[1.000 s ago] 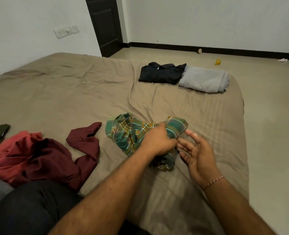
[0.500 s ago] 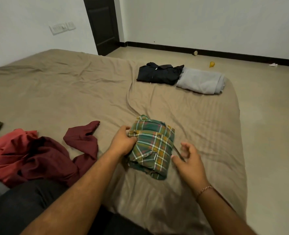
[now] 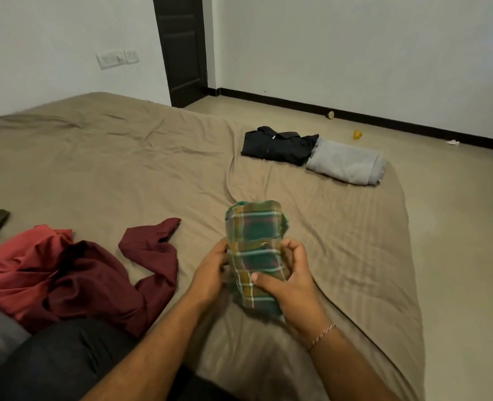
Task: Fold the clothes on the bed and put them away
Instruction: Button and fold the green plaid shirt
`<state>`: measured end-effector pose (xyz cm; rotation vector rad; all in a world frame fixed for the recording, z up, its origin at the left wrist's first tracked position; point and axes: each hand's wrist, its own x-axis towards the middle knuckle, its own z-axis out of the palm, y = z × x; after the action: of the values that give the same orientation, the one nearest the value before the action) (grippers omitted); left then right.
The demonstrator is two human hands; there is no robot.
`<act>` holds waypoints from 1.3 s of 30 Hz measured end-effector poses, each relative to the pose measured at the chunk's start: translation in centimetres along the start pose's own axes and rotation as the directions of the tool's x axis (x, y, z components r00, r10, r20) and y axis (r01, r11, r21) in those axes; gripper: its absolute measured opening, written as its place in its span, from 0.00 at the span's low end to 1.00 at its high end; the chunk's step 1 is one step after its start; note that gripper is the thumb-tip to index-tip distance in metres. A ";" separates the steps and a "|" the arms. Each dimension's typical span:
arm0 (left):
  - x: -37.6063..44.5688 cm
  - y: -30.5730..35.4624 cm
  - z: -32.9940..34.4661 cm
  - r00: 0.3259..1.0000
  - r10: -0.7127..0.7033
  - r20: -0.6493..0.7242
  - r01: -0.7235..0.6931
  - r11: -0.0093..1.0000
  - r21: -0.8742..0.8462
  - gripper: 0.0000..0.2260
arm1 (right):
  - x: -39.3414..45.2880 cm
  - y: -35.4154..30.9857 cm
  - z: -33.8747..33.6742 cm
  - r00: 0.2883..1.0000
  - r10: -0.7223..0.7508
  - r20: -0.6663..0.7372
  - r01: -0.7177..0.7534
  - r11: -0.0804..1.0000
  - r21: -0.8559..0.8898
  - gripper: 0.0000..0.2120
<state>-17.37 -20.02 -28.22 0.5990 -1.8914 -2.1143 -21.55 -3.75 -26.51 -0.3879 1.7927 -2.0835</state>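
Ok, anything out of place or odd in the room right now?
Small litter on the floor by the far wall: a yellow object, a round tan one, a white scrap. On the bed, the maroon shirt lies crumpled, unfolded.

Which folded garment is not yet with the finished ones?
The green plaid shirt, held in both hands; the black shirt and grey garment lie together at the far corner.

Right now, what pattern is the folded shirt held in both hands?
Green plaid shirt with yellow-brown and white lines, seen in the head view.
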 end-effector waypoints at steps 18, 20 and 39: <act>1.7 -0.2 -2.9 0.954 -0.239 0.180 0.253 0.966 -0.055 0.11 | -1.3 4.7 -1.8 0.856 -0.030 0.516 0.514 0.137 -0.846 0.44; 1.9 -1.0 -2.5 0.963 -0.229 0.144 0.233 0.973 -0.009 0.09 | -1.5 5.2 -1.9 0.875 -0.112 0.470 0.481 0.295 -0.825 0.42; 19.0 3.0 21.3 0.948 -0.106 0.299 0.209 0.918 -0.336 0.15 | 16.6 -3.4 -21.4 0.806 -0.107 -0.582 0.076 0.994 -0.078 0.26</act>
<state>-44.12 -9.90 -26.32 0.4031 -1.5458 -2.6899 -46.06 8.36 -26.98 0.2013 2.1958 -2.4077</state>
